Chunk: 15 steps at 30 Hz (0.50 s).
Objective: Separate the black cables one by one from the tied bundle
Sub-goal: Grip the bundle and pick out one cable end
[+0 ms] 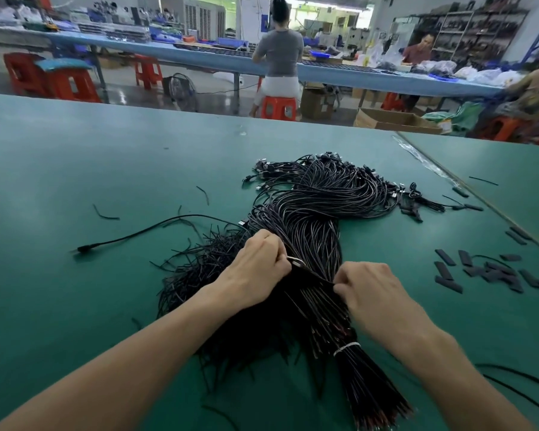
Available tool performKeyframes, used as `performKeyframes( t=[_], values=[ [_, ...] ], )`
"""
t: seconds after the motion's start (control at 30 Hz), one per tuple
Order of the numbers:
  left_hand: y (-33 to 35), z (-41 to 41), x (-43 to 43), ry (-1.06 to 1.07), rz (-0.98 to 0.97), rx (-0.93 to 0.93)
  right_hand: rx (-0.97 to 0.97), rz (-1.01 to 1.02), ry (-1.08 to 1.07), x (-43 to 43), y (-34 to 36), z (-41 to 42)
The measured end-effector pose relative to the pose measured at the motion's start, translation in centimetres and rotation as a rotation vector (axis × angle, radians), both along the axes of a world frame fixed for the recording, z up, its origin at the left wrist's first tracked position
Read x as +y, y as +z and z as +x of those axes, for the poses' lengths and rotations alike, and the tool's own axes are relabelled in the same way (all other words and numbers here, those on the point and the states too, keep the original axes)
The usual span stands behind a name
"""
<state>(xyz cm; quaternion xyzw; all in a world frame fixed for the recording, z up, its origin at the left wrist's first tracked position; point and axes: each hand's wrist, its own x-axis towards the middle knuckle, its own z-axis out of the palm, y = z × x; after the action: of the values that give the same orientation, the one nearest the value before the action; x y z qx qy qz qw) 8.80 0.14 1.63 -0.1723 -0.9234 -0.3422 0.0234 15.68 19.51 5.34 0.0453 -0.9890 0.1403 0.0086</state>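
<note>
The tied bundle (311, 231) lies down the middle of the green table (75, 169), right in front of the person. Its plug ends (293, 172) fan out at the far side, and its near tails are cinched by a white tie (347, 349). With the tie on, the mass stays put, so one strand can be drawn out without the lot sliding.

Across the top of the bundle a single cable (315, 275) runs taut between both hands. The left hand (255, 272) has its fingers curled tight, pinching the strand where a small pale loop (296, 261) shows at the fingertips; what that loop is cannot be told. The right hand (371, 287) is curled too, thumb and forefinger nipping the same strand just above the bundle's waist. Holding it at two points likely keeps it straight and lifted off its neighbours, ready to be slid free.

To the left, touching the bundle's flank, sits a loose heap of cables (196, 269), seemingly the pile of freed ones, kept on the side away from the tie. One stray cable (131, 234) trails off further left. Well to the right lie short black sleeves (492, 272), scattered and apart from the work.

Judging by the thick bundle, plenty remains to pull.
</note>
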Motion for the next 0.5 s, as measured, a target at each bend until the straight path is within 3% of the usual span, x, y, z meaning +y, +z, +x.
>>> performKeyframes(
  t=[0.1, 0.3, 0.5],
  values=[
    [0.1, -0.2, -0.1, 0.001, 0.002, -0.006, -0.038, -0.082, 0.001, 2.8, 1.1, 0.0],
    [-0.1, 0.1, 0.4, -0.049, -0.032, 0.030, 0.152, -0.447, -0.005, 1.5, 2.6, -0.8],
    [1.4, 0.1, -0.4, -0.137, -0.036, 0.029, 0.492, -0.673, -0.112, -1.3, 6.4, -2.9]
  ],
)
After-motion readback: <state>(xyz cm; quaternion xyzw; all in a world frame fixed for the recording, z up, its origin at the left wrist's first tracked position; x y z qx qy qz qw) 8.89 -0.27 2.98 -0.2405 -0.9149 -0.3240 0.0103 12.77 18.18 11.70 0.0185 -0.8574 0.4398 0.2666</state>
